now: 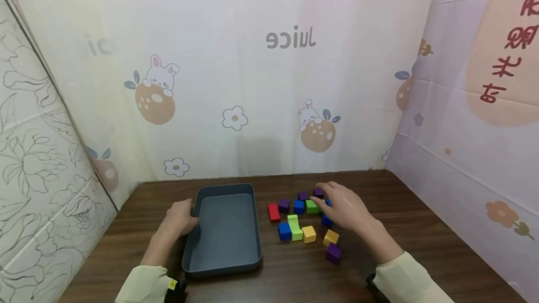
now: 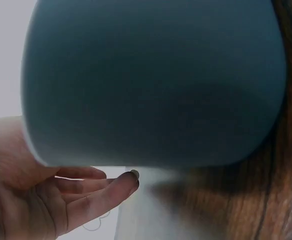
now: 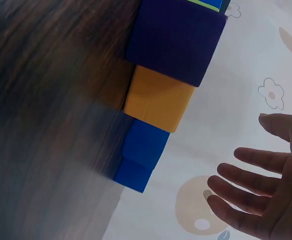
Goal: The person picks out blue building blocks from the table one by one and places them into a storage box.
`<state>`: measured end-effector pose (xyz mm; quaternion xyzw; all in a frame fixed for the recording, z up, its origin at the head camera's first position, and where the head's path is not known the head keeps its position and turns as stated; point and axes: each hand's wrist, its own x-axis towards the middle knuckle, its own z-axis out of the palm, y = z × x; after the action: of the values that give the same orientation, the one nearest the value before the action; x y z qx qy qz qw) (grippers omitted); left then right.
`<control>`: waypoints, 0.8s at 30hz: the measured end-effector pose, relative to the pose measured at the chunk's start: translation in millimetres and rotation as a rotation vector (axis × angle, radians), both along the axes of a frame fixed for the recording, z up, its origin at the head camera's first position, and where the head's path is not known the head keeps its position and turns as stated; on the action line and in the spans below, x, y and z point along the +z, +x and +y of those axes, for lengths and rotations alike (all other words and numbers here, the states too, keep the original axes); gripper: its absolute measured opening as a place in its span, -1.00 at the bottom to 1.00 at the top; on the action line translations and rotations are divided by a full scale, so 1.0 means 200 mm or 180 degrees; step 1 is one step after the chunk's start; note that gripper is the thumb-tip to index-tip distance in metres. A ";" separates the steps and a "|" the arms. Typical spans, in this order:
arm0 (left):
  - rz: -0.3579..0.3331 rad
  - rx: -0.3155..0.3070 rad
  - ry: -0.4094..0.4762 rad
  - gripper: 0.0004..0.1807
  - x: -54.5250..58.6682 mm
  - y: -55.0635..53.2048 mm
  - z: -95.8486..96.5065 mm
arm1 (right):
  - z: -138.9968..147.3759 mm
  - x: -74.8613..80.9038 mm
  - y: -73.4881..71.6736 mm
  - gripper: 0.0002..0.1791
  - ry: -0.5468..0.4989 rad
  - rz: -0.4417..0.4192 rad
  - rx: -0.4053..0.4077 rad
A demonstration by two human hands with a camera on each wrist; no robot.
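A dark blue-grey rectangular tray (image 1: 227,270) lies on the left part of the table. My left hand (image 1: 178,219) holds its left side, thumb over the rim and fingers along the outside; in the left wrist view the fingers show beside the wall and the thumb is hidden. My right hand (image 1: 347,207) hovers over the far right blocks with fingers spread and nothing held, partly covering a green block (image 1: 312,207) and some blue ones. Nearer me are a yellow block (image 1: 331,237) and a purple block (image 1: 333,254), also seen in the right wrist view.
Between the tray and right hand are a red block (image 1: 273,212), a blue block (image 1: 284,231), a light green notched block (image 1: 294,229) and another yellow block (image 1: 309,234). Several purple and blue blocks lie farther back. Patterned curtains (image 1: 236,60) enclose the wooden table (image 1: 290,279).
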<state>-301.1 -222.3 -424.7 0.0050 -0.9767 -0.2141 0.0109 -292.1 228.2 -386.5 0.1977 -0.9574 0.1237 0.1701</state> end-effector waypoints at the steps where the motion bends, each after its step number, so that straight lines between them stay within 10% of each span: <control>1: -0.0006 -0.0005 0.0019 -0.33 0.00 0.00 0.00 | 0.00 0.00 0.00 -0.49 0.0009 0.0003 0.0012; 24: 0.0133 -0.0053 0.0157 -0.39 0.00 0.01 0.01 | -0.08 0.03 0.03 -0.59 -0.0068 -0.0066 0.0224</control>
<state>-299.3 -219.4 -423.7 -0.0073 -0.9707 -0.2383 0.0294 -286.1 212.3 -380.9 0.2282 -0.9502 0.1419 0.1578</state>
